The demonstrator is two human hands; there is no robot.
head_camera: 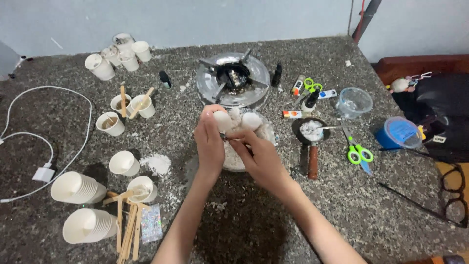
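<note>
1. Left hand [210, 144] gripped a white lump [223, 120] over the glass bowl [234, 164], just in front of the burner [233, 78]
2. Right hand [261, 156] pinched a small tool at the lump; working it loose seemingly called for a steady hold

A speckled grey bench [342, 205] carries a round gas burner [233, 78] at the back, with paper cups [122, 54] clustered to its left and two stacks of cups [78, 188] lying near wooden sticks [128, 230]. A white cable [58, 146] loops along the left edge. To the right lie green scissors [359, 152], a small black pan [311, 132], a clear cup [354, 101], a blue tub [398, 133] and black glasses [452, 195].
</note>
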